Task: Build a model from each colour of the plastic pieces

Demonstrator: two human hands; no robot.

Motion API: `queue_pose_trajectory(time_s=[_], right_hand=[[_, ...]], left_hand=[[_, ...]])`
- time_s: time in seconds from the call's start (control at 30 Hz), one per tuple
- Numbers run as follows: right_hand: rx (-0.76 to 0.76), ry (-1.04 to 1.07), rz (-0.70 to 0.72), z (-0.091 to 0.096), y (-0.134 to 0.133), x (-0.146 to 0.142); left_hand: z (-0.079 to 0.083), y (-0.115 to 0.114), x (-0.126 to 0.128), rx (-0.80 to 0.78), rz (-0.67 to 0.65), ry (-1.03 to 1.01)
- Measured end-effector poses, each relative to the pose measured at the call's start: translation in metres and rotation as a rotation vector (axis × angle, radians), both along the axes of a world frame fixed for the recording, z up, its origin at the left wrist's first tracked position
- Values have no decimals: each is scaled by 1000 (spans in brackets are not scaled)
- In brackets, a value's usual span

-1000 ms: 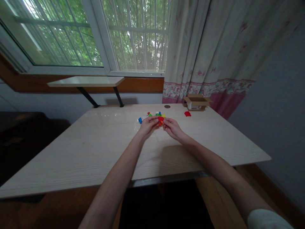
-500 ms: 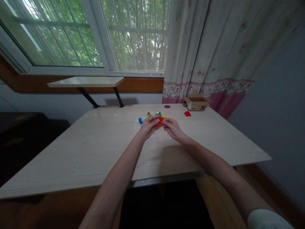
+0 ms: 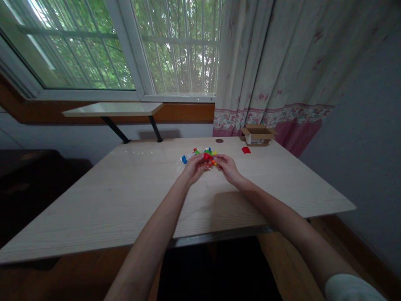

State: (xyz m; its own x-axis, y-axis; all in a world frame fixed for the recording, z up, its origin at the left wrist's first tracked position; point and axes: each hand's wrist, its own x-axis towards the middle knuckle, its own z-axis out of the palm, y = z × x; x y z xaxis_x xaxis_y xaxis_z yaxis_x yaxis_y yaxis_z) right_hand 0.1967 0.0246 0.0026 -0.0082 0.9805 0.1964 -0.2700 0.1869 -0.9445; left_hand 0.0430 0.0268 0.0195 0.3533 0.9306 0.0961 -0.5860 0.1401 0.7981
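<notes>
Red and orange plastic bricks [image 3: 208, 158] sit pinched between both hands just above the counter [image 3: 119, 196], the left hand [image 3: 194, 167] and right hand [image 3: 228, 166] closed on them at the fingertips. Squaring the studs and pressing evenly looks wisest; loose bricks [image 3: 190, 156] lie just behind.

Hands [image 3: 194, 166] around colourful toy blocks [image 3: 208, 157]

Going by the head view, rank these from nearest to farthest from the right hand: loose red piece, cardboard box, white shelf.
1. The loose red piece, just right of the right hand.
2. The cardboard box, back right corner.
3. The white shelf, far left, under the window.
</notes>
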Motion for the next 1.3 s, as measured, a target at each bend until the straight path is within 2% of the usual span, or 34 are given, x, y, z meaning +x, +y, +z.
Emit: queue_pose_trajectory(time_s=[0.23,0.5,0.8,1.3], right_hand=[[43,-20,-1,-2,1,-2],[40,-32,-27,2,-2,-2],[29,-77,-70,-6,5,1],[12,-98,-56,-6,4,1]], left_hand=[[0,0,0,-21,-3,-4],[2,-3,-1,-44,-66,22],[1,-3,0,-6,37,44],[3,-3,0,-61,44,23]])
